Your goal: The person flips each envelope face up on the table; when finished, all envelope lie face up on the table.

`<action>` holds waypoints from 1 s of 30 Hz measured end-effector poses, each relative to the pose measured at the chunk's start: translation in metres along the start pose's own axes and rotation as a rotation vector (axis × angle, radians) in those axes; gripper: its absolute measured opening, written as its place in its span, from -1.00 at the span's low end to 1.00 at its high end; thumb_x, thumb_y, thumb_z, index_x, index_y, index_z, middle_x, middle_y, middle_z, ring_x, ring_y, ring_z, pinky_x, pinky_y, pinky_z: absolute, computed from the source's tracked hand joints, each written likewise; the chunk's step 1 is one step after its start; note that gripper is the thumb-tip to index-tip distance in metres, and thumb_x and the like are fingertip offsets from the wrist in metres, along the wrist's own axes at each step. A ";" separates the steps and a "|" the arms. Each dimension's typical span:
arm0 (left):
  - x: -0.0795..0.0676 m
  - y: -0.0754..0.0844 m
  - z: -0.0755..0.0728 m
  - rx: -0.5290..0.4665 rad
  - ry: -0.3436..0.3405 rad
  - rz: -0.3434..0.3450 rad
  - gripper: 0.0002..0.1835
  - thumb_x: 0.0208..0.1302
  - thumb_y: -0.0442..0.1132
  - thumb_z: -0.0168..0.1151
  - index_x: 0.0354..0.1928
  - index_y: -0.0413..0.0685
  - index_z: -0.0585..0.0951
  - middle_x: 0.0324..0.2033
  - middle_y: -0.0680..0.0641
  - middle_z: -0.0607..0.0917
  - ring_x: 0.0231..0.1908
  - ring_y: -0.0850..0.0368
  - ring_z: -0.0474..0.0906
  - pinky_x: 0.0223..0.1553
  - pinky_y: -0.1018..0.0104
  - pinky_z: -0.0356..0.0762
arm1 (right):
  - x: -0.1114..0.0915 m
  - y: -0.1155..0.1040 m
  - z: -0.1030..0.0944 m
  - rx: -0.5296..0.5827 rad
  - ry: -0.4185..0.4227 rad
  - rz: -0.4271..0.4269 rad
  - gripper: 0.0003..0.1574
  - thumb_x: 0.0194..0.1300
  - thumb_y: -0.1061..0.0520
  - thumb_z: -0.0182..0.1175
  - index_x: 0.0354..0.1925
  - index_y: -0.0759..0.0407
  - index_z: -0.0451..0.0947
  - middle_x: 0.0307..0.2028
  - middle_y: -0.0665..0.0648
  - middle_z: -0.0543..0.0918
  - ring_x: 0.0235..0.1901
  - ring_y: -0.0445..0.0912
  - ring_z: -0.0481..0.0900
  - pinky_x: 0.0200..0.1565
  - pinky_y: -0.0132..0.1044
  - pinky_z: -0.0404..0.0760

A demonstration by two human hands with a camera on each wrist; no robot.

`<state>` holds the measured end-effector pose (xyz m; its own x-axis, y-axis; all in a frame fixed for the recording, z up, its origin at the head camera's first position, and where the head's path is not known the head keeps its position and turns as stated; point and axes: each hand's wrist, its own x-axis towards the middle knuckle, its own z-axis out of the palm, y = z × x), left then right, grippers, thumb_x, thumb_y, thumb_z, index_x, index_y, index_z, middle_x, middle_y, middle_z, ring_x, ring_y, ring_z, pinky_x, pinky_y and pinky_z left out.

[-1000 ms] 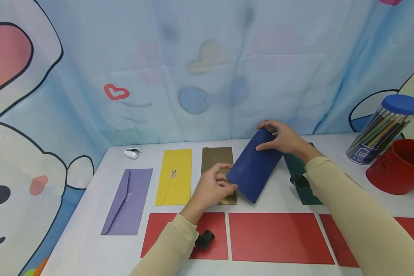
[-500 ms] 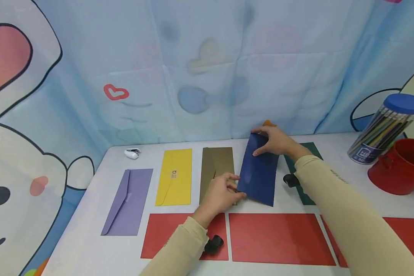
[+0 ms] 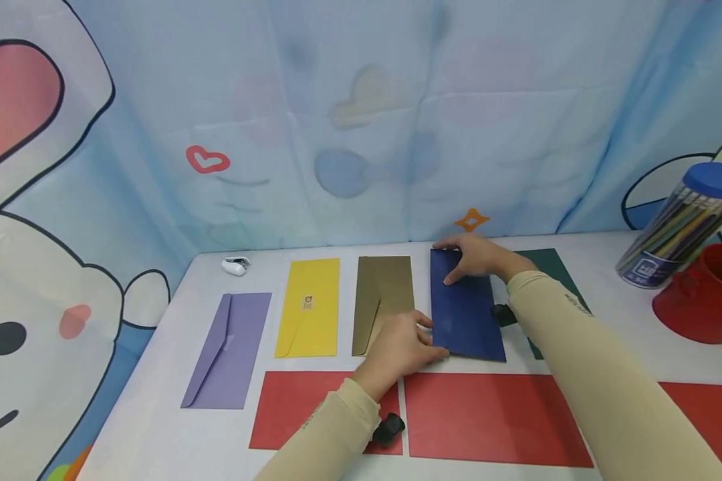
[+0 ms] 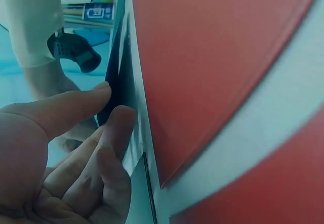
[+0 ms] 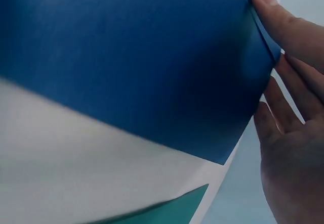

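A navy blue envelope lies almost flat at the right of the row of envelopes, its long sides running away from me. My right hand pinches its far end, thumb on the upper face; in the right wrist view the other fingers meet the edge. At the near left corner my left hand pinches the envelope between thumb and curled fingers, as the left wrist view shows beside the dark edge. A brown envelope lies just left, partly under the left hand.
Yellow and purple envelopes lie further left, a green one under the right forearm. Red envelopes line the front. A red mug and pencil tub stand right; a white stapler sits back left.
The navy envelope has turned from a slant to nearly straight and come down toward the tabletop. My left hand has moved right with its corner; my right hand has come lower.
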<state>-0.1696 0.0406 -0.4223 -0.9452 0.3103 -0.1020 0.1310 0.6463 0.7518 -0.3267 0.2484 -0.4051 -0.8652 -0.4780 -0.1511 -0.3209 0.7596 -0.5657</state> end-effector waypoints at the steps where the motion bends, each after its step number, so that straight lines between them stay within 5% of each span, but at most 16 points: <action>1: 0.000 0.001 0.001 0.001 -0.007 0.003 -0.51 0.06 -0.19 0.59 0.04 -0.15 0.66 -0.52 0.16 0.72 -0.47 0.39 0.58 -0.38 0.47 0.51 | 0.000 0.000 0.001 -0.007 -0.013 0.002 -0.02 0.08 0.16 0.56 0.39 0.35 0.36 0.34 0.49 0.35 0.31 0.38 0.30 0.25 0.27 0.30; 30: 0.009 0.006 0.005 0.203 -0.096 0.117 -0.66 0.10 -0.26 0.54 -0.04 -0.08 0.77 -0.72 0.22 0.54 -0.66 0.40 0.46 -0.54 0.52 0.40 | -0.005 -0.007 0.014 -0.130 -0.040 -0.010 -0.21 0.26 0.18 0.42 0.38 0.33 0.39 0.34 0.43 0.38 0.34 0.34 0.29 0.29 0.23 0.28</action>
<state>-0.1754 0.0511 -0.4217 -0.8884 0.4500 -0.0905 0.3049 0.7259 0.6166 -0.3145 0.2390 -0.4119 -0.8463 -0.5014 -0.1799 -0.3792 0.8043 -0.4576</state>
